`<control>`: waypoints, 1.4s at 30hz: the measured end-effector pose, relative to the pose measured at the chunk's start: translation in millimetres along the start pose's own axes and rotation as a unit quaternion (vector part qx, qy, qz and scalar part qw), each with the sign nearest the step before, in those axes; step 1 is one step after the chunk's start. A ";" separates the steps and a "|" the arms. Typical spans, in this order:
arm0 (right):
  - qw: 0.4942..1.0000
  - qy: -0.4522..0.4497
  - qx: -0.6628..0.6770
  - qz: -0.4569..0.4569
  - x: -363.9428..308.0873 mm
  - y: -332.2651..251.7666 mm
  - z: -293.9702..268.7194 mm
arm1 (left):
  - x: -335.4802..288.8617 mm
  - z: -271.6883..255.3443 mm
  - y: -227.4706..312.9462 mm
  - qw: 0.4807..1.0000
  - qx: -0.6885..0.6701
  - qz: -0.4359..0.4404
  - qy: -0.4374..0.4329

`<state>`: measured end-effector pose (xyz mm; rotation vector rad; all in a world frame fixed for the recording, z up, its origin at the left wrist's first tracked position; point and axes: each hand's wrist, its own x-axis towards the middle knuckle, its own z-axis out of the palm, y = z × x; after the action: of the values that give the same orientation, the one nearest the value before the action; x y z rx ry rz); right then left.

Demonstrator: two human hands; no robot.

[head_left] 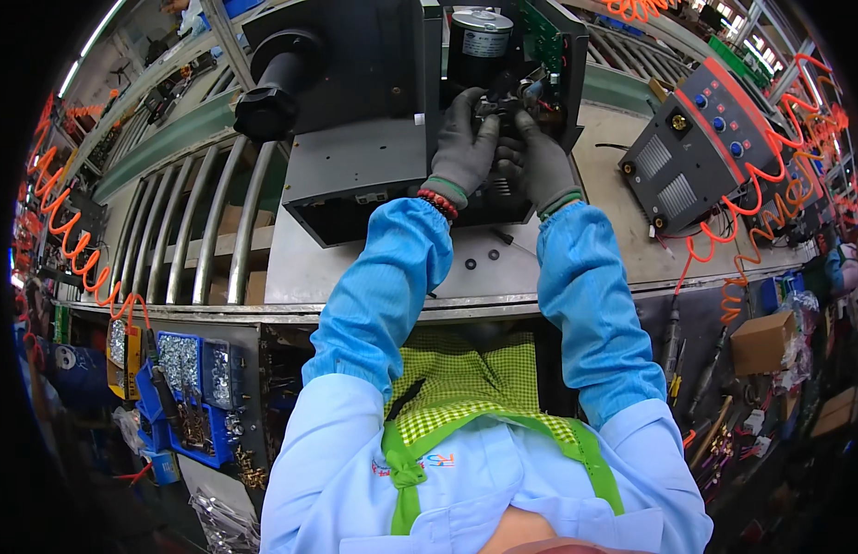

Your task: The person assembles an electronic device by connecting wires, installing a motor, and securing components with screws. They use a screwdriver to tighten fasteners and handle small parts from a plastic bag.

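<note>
A dark grey metal machine housing (360, 152) stands on the bench with its compartment facing up toward me. Inside it are a black motor-like cylinder (480, 44) with a silver top and a green circuit board (543, 32). My left hand (464, 148), in a grey glove, has its fingers closed at a small dark part (503, 90) below the cylinder. From the other side my right hand (543, 164), gloved too, pinches at the same part. Fingers hide most of it, so its kind is unclear. A black spool holder (279, 92) sticks out at the housing's left.
Two black washers (471, 264) lie on the pale bench top (309, 282) near its front edge. Metal rollers (184, 231) run along the left. A red-and-grey welding machine (701, 152) stands at right among coiled orange hoses (760, 198). Blue bins (181, 362) of small hardware sit lower left.
</note>
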<state>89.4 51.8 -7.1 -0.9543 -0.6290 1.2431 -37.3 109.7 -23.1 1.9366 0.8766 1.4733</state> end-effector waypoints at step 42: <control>0.781 0.063 -0.558 -0.273 -10.2 -19.9 4.3 | 7.5 0.7 -5.8 0.979 0.040 -0.073 0.183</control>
<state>93.2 42.3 13.3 -1.6295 -1.4774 0.1657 -36.2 119.2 -23.0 1.6365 1.2284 1.7575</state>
